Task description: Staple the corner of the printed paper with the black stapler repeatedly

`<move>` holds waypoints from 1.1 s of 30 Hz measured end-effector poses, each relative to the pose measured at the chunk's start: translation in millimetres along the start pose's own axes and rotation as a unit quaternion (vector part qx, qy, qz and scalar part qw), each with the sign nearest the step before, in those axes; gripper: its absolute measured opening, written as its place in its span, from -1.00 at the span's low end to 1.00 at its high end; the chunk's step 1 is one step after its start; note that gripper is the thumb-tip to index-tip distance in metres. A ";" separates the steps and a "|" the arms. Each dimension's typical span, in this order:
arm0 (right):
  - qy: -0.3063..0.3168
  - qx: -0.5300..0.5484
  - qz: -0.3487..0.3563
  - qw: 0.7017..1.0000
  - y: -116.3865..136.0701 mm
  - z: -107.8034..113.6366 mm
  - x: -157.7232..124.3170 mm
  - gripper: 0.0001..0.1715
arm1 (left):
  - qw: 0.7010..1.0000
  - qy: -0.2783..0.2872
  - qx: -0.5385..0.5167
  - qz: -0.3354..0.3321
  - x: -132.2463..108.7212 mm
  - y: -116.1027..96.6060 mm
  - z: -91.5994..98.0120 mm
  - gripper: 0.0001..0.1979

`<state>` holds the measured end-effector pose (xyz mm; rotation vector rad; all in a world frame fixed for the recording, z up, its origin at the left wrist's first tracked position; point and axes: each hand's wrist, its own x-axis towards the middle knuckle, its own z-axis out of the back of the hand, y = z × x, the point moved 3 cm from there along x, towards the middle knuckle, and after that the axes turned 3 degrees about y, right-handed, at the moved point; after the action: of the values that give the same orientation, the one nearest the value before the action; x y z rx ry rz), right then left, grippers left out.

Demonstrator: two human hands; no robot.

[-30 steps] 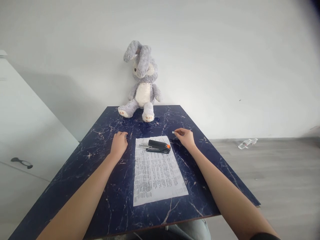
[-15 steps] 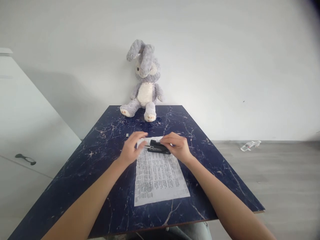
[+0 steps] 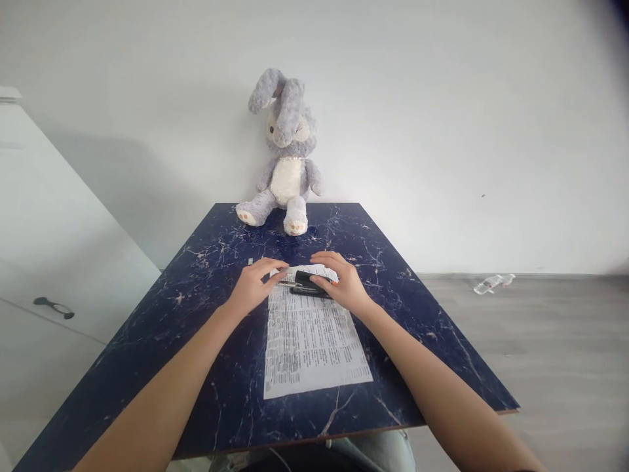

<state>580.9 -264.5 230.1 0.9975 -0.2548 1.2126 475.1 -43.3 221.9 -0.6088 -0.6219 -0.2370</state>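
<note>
A black stapler [image 3: 310, 291] lies on a printed sheet of paper [image 3: 319, 351], its top arm raised and its metal staple tray sticking out to the left. My left hand [image 3: 253, 285] is at that end, thumb and forefinger close together around a small thin thing too faint to name. My right hand [image 3: 341, 282] is over the right end of the stapler. Its thumb reaches the top arm, while the other fingers stay spread above it. An orange bit shows by the right thumb. The palm hides the stapler's rear.
A grey plush rabbit [image 3: 287, 164] sits at the far edge of the dark blue marbled table [image 3: 226, 406]. Left of the paper lies a small pale piece [image 3: 250, 261]. A white cabinet [image 3: 44, 229] stands at left; a clear plastic bottle [image 3: 494, 283] lies on the floor at right.
My right hand has loosened its pinch on a small pale piece at the stapler, and its fingers have lifted apart. My left thumb and forefinger have come nearer the staple tray.
</note>
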 end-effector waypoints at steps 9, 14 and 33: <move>0.088 -0.025 -0.057 0.994 -29.8 -10.8 -9.4 -0.77 | 0.992 0.106 -0.069 0.012 -4.2 41.7 -15.4 -0.84; 0.094 -0.022 -0.062 0.993 -30.3 -13.0 -9.6 -0.78 | 0.990 0.116 -0.081 0.014 -2.7 35.5 -17.9 -0.86; 0.096 -0.018 -0.061 0.993 -28.9 -11.6 -8.7 -0.75 | 0.981 0.174 -0.082 0.014 -3.4 40.4 -15.4 -0.83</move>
<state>598.8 -261.7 203.3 0.8462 -0.0625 1.1797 495.2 -20.1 191.3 -0.7146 -0.2568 -0.3626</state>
